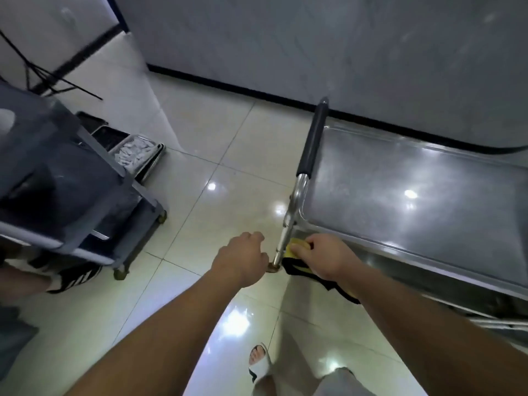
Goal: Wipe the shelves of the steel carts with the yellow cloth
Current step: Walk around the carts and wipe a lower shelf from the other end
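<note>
Yellow cloth (pixel 297 248), with a dark edge trailing below it, sits bunched under the right hand (pixel 325 257) at the near-left corner of the steel cart (pixel 400 181), just beside the upright post (pixel 285 235) that carries the black handle (pixel 313 138). In the head view, the only one, the right fingers curl over the cloth and grip it against what looks like a lower shelf edge; the hand hides the exact contact, so I cannot say which level it touches. The left hand (pixel 243 255) hangs near the post with fingers curled in and nothing visibly held. The top shelf gleams under ceiling lights. A grey cart (pixel 71 195) stands well apart on the left, with trays (pixel 137 152) on the floor behind it.

Risks, as I judge them: the loose tail could snag on the post base or caster, and a hard push might roll the unbraced cart on the glossy tiles (pixel 200 138).
</note>
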`<state>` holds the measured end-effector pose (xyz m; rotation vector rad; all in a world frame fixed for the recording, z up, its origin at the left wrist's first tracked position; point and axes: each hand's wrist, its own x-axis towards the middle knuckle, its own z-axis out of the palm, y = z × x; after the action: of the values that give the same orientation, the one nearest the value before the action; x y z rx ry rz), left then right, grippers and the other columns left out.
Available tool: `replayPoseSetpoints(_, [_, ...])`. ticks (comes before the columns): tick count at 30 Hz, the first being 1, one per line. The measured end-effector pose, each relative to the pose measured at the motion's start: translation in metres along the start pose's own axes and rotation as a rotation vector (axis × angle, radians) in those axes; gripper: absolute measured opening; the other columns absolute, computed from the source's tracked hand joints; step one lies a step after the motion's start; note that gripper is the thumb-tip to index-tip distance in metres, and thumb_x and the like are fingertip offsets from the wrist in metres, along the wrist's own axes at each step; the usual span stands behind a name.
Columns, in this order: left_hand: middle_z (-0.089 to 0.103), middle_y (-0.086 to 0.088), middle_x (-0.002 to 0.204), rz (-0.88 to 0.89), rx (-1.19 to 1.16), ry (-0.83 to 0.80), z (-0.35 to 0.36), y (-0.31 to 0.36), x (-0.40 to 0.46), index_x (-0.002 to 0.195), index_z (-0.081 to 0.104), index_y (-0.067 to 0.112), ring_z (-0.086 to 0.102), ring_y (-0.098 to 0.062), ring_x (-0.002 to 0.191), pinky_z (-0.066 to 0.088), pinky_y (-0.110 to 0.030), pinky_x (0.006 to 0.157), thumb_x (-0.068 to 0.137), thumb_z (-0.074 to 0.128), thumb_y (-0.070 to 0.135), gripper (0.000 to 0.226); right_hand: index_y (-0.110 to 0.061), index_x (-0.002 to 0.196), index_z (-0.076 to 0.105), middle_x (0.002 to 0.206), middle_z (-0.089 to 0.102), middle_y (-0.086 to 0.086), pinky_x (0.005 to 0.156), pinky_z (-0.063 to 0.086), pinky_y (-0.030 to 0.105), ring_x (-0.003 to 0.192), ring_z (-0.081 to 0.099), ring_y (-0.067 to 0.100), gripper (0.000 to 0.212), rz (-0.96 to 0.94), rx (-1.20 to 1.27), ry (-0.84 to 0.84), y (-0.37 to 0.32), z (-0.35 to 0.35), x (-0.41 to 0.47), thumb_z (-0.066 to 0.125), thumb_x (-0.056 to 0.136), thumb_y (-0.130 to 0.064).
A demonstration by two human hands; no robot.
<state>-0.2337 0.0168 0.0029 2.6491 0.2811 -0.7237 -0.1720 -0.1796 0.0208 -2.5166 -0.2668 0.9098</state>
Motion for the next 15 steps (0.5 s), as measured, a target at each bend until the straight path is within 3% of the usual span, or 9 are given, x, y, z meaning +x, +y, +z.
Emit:
replayPoseSetpoints(7, [0.050, -0.003, 0.148, -0.131, -0.112, 0.112, -0.056, -0.076, -0.023, 0.153, 0.039, 0.027, 0.055, -0.029, 0.127, 0.050, -0.048, 0.102, 0.103, 0.045, 0.039, 0.052, -0.018, 0.067, 0.054, 0.060, 0.054, 0.000, 0.055, 0.036, 0.033, 0.059, 0.054, 0.019, 0.052, -0.165, 0.060, 0.030, -0.128, -0.011, 0.028, 0.054, 0.097, -0.060])
replayPoseSetpoints(15, [0.049, -0.006, 0.148, -0.240, -0.056, 0.253, -0.149, -0.118, 0.022, 0.152, 0.040, 0.023, 0.053, -0.033, 0.129, 0.049, -0.050, 0.103, 0.103, 0.044, 0.037, 0.051, -0.004, 0.086, 0.066, 0.069, 0.059, 0.007, 0.057, 0.044, 0.033, 0.064, 0.059, 0.025, 0.056, -0.214, 0.056, 0.064, -0.200, -0.048, 0.119, 0.052, 0.100, -0.056])
